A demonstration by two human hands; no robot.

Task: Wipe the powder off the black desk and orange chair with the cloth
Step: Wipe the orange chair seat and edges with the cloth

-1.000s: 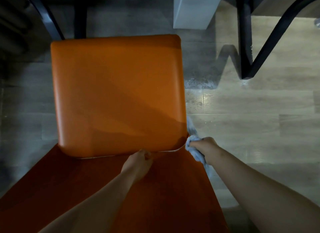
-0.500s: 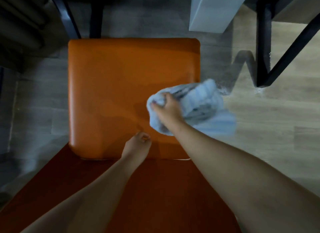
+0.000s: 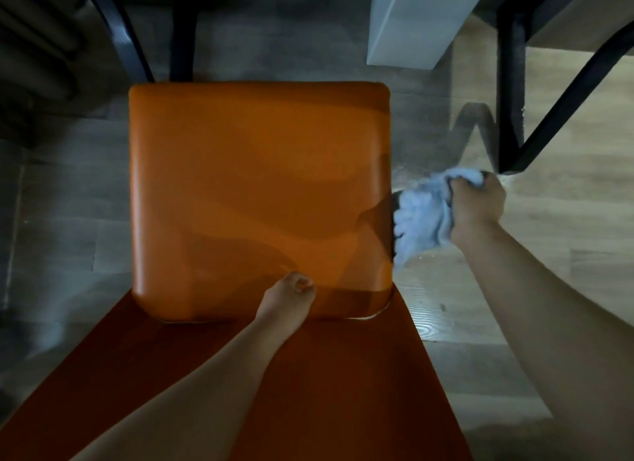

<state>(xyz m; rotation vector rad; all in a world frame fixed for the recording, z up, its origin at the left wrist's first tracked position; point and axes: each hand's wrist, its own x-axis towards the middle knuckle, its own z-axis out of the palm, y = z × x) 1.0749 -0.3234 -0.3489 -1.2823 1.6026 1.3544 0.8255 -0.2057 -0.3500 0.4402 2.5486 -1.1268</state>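
wiping the chair (image 3: 260, 193): my right hand (image 3: 477, 203) clutches the cloth (image 3: 422, 217) at its three o'clock edge; left hand (image 3: 288, 297) fisted at six. next, i judge, sweep back across.

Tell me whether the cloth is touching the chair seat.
Cannot tell. In the head view the cloth, bunched in the right hand, meets the seat at its right edge, but shadow and blur there hide any contact or gap.
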